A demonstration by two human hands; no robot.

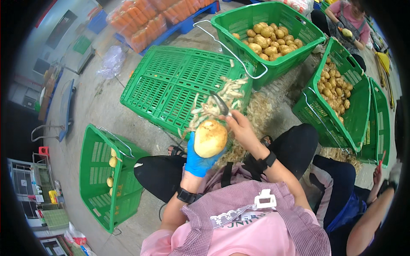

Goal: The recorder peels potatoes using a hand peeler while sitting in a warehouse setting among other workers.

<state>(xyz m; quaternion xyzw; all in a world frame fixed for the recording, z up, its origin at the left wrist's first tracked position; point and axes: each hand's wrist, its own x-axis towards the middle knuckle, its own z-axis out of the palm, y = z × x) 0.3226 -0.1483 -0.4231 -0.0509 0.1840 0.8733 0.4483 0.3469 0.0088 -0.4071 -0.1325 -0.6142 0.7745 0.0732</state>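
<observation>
In the head view, cradling a largely peeled potato in the blue-gloved left hand, near the edge of an upturned green crate strewn with peelings; gripping a dark-bladed peeler in the bare right hand, just beside the potato; facing an open green basket of brownish potatoes farther back

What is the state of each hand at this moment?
Left hand: blue-gloved, holding a large potato.
Right hand: closed on a peeling tool.
</observation>
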